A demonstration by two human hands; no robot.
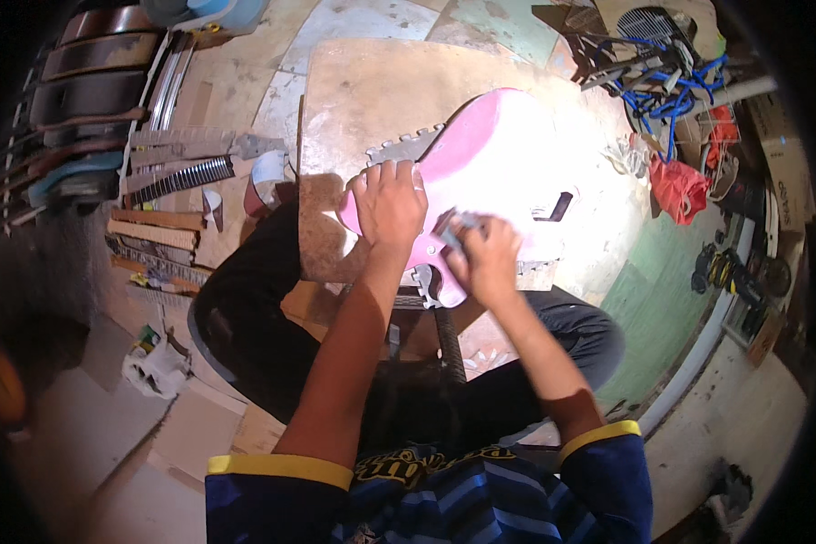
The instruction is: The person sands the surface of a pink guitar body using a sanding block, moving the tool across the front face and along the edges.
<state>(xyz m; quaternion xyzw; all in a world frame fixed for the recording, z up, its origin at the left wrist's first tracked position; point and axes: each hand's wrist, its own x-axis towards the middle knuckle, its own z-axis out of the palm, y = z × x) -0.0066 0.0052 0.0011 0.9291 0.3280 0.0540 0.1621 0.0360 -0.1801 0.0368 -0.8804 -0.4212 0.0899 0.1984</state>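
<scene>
Carrying the work, a wooden table (pixel 372 91) stands before the seated person and spans the upper middle of the view. Upon it lies a pink guitar body (pixel 467 150), flat, its horns toward the person and its right-hand part bleached by glare; a grey foam mat (pixel 406 149) with toothed edges shows from beneath. The left hand (pixel 393 201) rests across the body's left part; whether its grip clasps the edge or merely presses cannot be told. The right hand (pixel 490 254) has its grip closed around a small grey block (pixel 456 224), apparently set against the pink surface. The step in hand is judged to be rubbing down, probably sanding, close to the cutaway. The next move calls for even pressure, a flat block, a steadying left hand and lighter strokes near the curved edge.
</scene>
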